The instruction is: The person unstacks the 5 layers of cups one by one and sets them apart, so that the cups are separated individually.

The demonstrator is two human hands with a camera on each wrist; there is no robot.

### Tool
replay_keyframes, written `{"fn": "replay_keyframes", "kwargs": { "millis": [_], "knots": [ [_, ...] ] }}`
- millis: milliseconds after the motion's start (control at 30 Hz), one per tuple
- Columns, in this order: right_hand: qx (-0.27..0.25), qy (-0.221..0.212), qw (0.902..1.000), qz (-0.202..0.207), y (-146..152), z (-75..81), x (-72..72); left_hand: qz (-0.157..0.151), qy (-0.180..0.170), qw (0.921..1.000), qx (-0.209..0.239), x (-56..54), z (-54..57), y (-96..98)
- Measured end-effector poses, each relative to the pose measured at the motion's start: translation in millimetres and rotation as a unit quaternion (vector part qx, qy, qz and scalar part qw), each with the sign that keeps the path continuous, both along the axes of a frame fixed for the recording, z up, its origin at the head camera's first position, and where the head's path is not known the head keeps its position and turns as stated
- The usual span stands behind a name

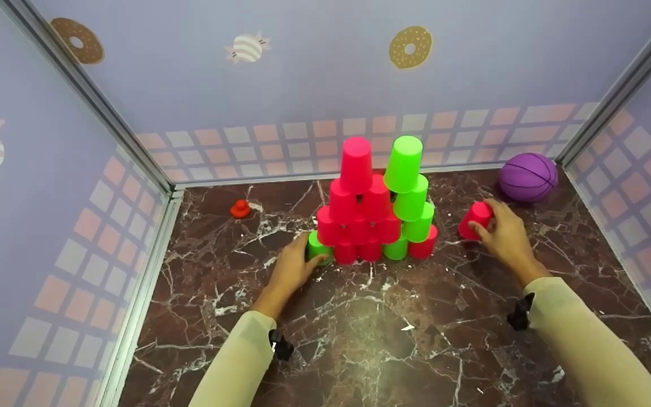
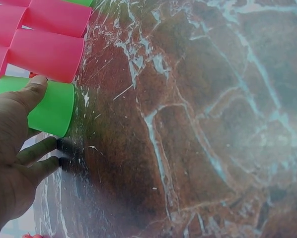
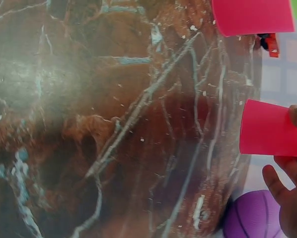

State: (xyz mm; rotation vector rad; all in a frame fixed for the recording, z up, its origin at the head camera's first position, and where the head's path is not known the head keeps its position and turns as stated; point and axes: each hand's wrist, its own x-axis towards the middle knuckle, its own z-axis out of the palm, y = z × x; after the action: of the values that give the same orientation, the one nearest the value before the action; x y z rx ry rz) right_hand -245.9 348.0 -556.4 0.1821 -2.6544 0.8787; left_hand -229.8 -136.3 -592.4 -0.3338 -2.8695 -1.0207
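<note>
Both hands grip cups on the surface (image 1: 359, 339): left hand (image 1: 294, 270) on the green cup (image 1: 318, 249) touching the stack's (image 1: 373, 203) lower-left corner, right hand (image 1: 505, 234) on a pink cup (image 1: 476, 220) apart at centre right.

Place: a small staged play or test booth, not a lived-in room.
Walls: lilac panels (image 1: 303, 73) printed with donuts, sweets and tile pattern, joined by metal corner rails (image 1: 105, 118).
Worktop: dark red marble-look surface (image 1: 387, 339).
Contents: bright plastic cups (image 1: 373, 209), purple toy ball (image 1: 528, 177).

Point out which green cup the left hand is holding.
The green cup at the pyramid's bottom-left corner, gripped by the left hand; the other green cups stand in the right column.
</note>
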Motion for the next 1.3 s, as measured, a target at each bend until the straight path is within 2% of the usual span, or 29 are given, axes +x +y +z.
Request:
{"fn": "replay_keyframes", "kwargs": {
  "millis": [300,433,600,700,800,1000,1167,1300],
  "knots": [
    [-0.001,-0.071,0.9974,0.012,1.8,-12.2,0.6,-0.001,0.001,1.0,0.004,1.0,0.7,-0.1],
    [-0.007,-0.088,0.996,0.012,2.3,-15.5,1.8,-0.003,0.003,1.0,0.006,3.9,-0.1,-0.7],
    [-0.007,-0.107,0.9941,0.016,2.7,-15.3,1.1,-0.002,-0.003,0.9999,0.011,5.0,0.4,-0.7],
    [0.006,-0.11,0.9937,0.016,0.7,-6.6,-0.9,-0.002,-0.004,0.9999,0.01,4.2,0.5,-0.1],
    [0.015,-0.096,0.9951,0.016,-7.0,15.0,-5.4,-0.003,-0.004,1.0,0.008,3.2,0.1,0.7],
    [-0.011,-0.002,0.9984,0.056,-41.9,83.0,-21.0,-0.002,-0.006,1.0,0.006,0.1,1.0,0.0],
    [-0.04,0.083,0.989,0.116,-73.4,132.2,-24.8,-0.007,0.0,0.9999,0.011,1.4,1.9,-0.2],
    [-0.046,0.115,0.9791,0.161,-95.2,159.3,-22.8,-0.009,-0.005,0.9999,0.012,2.5,0.4,-0.3]
  ]
}}
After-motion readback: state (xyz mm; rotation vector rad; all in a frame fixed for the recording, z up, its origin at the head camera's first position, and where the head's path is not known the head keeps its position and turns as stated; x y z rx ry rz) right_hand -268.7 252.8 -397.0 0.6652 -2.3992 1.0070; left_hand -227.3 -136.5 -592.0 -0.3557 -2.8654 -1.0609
